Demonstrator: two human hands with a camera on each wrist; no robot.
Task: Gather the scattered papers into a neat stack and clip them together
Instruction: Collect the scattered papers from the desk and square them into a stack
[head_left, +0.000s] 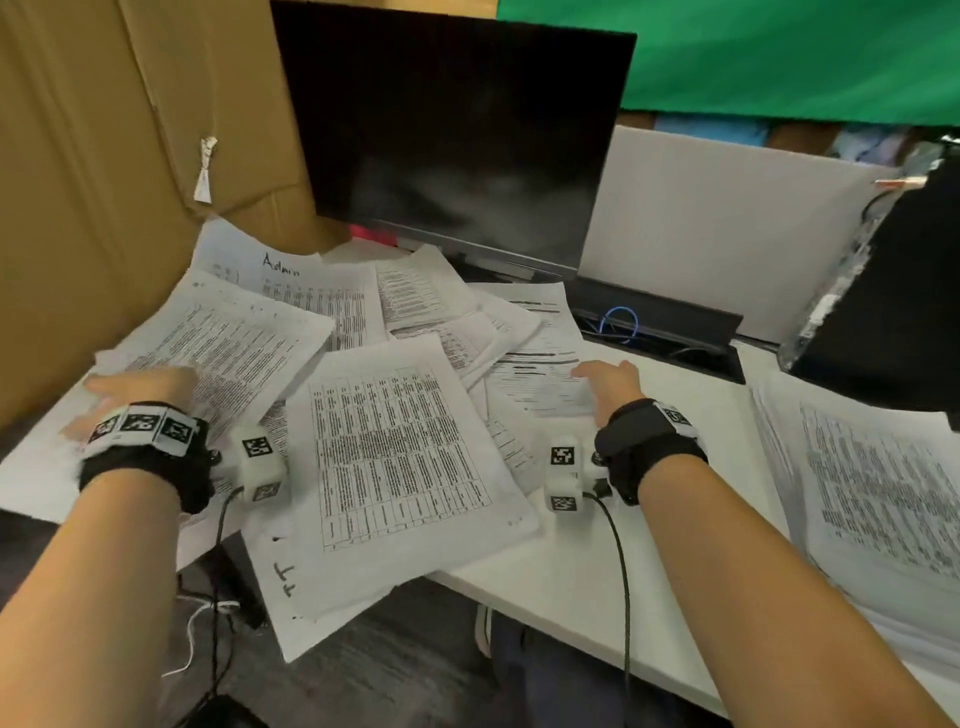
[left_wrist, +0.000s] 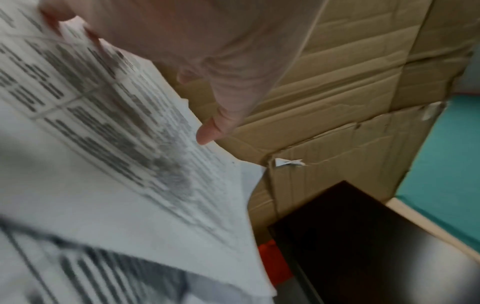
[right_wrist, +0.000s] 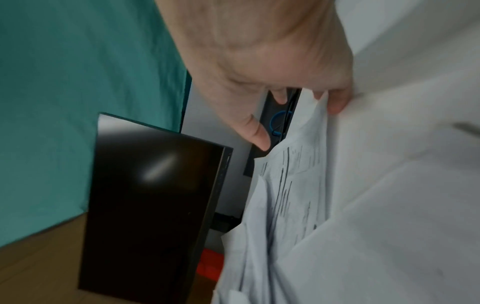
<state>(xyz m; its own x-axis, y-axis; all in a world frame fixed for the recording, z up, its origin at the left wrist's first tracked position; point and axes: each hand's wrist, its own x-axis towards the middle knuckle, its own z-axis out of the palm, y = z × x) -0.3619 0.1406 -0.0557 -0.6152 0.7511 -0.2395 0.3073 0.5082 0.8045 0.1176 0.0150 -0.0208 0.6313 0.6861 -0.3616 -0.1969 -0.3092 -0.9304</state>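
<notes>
Several printed sheets lie scattered and overlapping on the white desk (head_left: 597, 571). The largest is a table-printed sheet (head_left: 400, 457) in the middle, and its near end hangs over the desk edge. My left hand (head_left: 140, 387) rests palm down on a text sheet (head_left: 234, 343) at the pile's left side. Up close, its thumb (left_wrist: 207, 131) touches that sheet's (left_wrist: 116, 144) far edge. My right hand (head_left: 608, 382) lies on a sheet (head_left: 540, 364) at the pile's right side. Its fingertips (right_wrist: 337, 102) press against the raised paper edge (right_wrist: 306, 164). No clip shows in any view.
A dark monitor (head_left: 457, 140) stands behind the pile, with brown cardboard (head_left: 104, 182) walling the left side. A black cable tray (head_left: 660, 332) with a blue cable sits behind my right hand. A separate thick paper stack (head_left: 872, 493) and a black case (head_left: 893, 291) lie to the right.
</notes>
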